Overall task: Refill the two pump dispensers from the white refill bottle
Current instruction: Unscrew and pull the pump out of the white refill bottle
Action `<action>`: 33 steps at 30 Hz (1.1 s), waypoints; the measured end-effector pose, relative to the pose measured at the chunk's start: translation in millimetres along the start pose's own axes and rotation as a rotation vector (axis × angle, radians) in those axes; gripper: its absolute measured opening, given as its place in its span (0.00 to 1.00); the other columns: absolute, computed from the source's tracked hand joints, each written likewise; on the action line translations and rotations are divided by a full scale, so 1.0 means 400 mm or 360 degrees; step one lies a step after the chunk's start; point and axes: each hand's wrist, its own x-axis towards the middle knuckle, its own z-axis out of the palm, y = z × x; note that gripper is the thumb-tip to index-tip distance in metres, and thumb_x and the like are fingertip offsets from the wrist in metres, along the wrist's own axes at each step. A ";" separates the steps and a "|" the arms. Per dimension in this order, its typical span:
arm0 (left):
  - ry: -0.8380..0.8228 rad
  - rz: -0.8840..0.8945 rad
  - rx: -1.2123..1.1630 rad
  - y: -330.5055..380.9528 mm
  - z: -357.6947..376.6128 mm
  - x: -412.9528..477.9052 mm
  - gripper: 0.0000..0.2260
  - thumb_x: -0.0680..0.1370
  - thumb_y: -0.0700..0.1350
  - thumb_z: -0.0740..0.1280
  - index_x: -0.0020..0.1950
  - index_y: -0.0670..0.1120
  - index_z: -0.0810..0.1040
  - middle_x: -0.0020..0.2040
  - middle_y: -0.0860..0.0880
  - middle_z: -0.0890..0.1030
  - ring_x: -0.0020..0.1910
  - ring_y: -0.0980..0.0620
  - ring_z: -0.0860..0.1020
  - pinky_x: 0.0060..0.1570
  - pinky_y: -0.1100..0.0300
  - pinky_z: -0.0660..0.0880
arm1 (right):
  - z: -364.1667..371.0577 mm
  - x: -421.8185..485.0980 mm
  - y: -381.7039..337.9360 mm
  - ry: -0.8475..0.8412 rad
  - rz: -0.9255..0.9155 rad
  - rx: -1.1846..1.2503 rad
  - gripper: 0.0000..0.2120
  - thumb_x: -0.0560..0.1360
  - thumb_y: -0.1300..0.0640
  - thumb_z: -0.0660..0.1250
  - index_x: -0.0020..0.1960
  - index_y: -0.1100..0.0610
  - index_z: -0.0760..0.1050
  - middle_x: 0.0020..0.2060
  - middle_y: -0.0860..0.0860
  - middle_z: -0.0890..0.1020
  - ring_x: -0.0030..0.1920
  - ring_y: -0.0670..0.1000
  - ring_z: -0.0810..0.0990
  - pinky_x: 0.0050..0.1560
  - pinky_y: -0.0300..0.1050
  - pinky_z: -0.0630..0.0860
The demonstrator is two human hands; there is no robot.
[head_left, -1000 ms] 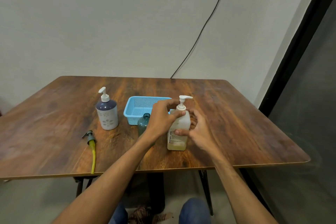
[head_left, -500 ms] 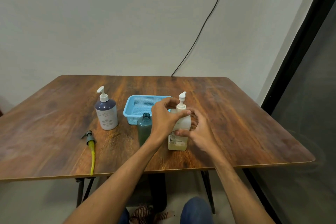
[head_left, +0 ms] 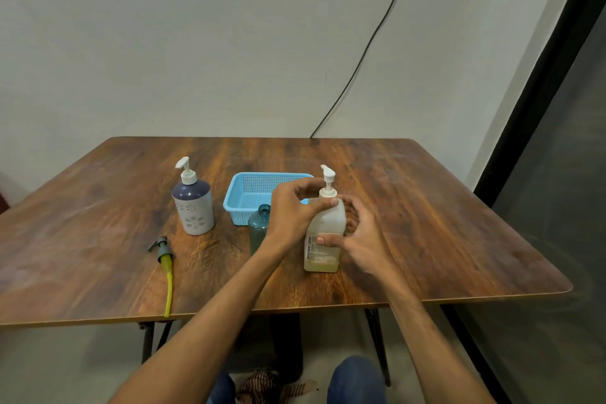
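The white refill bottle (head_left: 324,239) stands upright near the table's front middle, its white pump head on top. My left hand (head_left: 295,210) pinches the bottle's pump collar from the left. My right hand (head_left: 357,236) grips the bottle's body from the right, thumb across the front. Just left of it stands a teal dispenser bottle (head_left: 258,228) with an open neck, partly hidden by my left wrist. Its removed pump with a yellow tube (head_left: 165,267) lies on the table to the left. A purple and white pump dispenser (head_left: 193,203) stands further back left with its pump on.
A light blue plastic basket (head_left: 249,197) sits behind the teal bottle. The wooden table (head_left: 426,223) has its front edge close to my knees. A black cable runs down the wall behind the table. A dark panel stands at the right.
The pump head on the white refill bottle has turned from pointing right to pointing away, under my left hand's fingers. My right hand stays on the bottle body.
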 end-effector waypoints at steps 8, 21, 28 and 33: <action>0.0087 0.0023 -0.0005 -0.004 0.012 -0.012 0.16 0.67 0.49 0.81 0.53 0.49 0.84 0.49 0.55 0.86 0.51 0.57 0.83 0.56 0.50 0.81 | -0.003 -0.009 0.001 -0.0048 -0.0002 0.0074 0.38 0.61 0.66 0.83 0.66 0.53 0.72 0.57 0.51 0.83 0.57 0.51 0.83 0.54 0.53 0.83; -0.0213 -0.0128 0.0064 -0.081 -0.004 -0.052 0.32 0.70 0.49 0.79 0.72 0.55 0.71 0.69 0.52 0.76 0.66 0.50 0.76 0.61 0.51 0.79 | -0.025 0.042 -0.130 0.0063 -0.0278 -0.0247 0.17 0.68 0.51 0.80 0.55 0.52 0.82 0.44 0.48 0.85 0.44 0.49 0.82 0.43 0.44 0.81; -0.0182 -0.0043 0.0092 -0.101 -0.006 -0.047 0.33 0.68 0.52 0.81 0.71 0.54 0.73 0.66 0.54 0.77 0.65 0.53 0.77 0.62 0.51 0.79 | -0.008 0.085 -0.110 0.0123 -0.0301 -0.0430 0.14 0.63 0.54 0.83 0.46 0.52 0.83 0.37 0.48 0.83 0.36 0.46 0.78 0.37 0.48 0.79; -0.0156 -0.0010 0.0055 -0.105 -0.002 -0.051 0.32 0.68 0.51 0.81 0.70 0.54 0.74 0.65 0.55 0.78 0.63 0.56 0.77 0.62 0.52 0.79 | -0.039 0.079 -0.139 -0.0140 -0.0221 -0.0261 0.16 0.68 0.68 0.77 0.54 0.57 0.82 0.47 0.52 0.86 0.50 0.56 0.84 0.52 0.52 0.83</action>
